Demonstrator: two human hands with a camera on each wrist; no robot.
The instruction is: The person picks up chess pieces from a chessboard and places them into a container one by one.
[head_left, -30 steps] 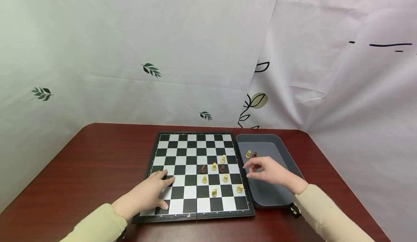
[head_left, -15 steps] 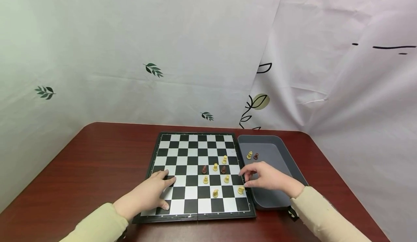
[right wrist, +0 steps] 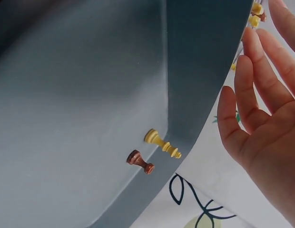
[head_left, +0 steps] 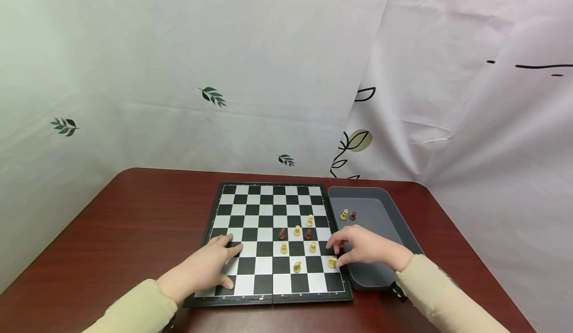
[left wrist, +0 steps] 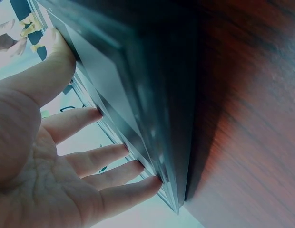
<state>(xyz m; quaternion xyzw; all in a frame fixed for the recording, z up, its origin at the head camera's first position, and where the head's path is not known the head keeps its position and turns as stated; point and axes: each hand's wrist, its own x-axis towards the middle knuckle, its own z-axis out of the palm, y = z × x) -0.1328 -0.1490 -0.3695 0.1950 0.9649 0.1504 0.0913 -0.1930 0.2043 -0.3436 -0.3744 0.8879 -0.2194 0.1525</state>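
Note:
A black-and-white chessboard [head_left: 248, 248] with a black frame lies on the table. My left hand [head_left: 207, 266] rests on its near-left squares, fingers straight and spread; in the left wrist view the fingertips [left wrist: 120, 151] touch the board close to its edge. My right hand [head_left: 363, 246] reaches over the board's right edge, thumb and forefinger apart. A yellow chess piece [head_left: 332, 262] stands right at the thumb tip, between thumb and forefinger side. Other yellow pieces, such as a yellow pawn [head_left: 284, 247], and two dark brown pieces, including one brown chess piece [head_left: 308, 234], stand on the board's right half.
A grey tray [head_left: 394, 208] sits along the board's right side, partly under my right hand and forearm. Inside it stand a yellow chess piece [right wrist: 162, 143] and a brown pawn [right wrist: 140, 161]. A pale cloth [head_left: 268, 74] hangs behind the table [head_left: 112, 238].
My right hand has moved left and down, from over the tray to the yellow piece at the board's right edge. My left hand has stayed on the board.

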